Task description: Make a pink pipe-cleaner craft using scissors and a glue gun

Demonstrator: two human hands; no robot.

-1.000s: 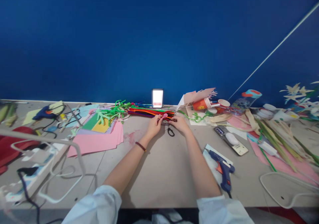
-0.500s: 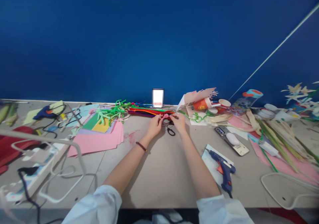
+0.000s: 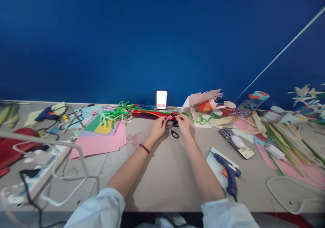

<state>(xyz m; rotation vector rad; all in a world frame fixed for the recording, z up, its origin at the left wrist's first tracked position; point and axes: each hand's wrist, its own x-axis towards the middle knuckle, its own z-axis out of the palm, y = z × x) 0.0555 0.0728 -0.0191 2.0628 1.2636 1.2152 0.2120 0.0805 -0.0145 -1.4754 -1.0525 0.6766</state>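
Both hands are pinched nearly shut, the left hand and right hand together holding a small fuzzy pink pipe-cleaner piece just near a long bundle of multicoloured pipe cleaners and just beyond black-handled scissors on the grey tabletop.

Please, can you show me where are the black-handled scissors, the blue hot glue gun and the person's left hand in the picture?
Black-handled scissors (image 3: 174, 134): head view, on the handle loop.
Blue hot glue gun (image 3: 231, 186): head view, on the grip.
Left hand (image 3: 157, 127): head view, on the back of the hand.
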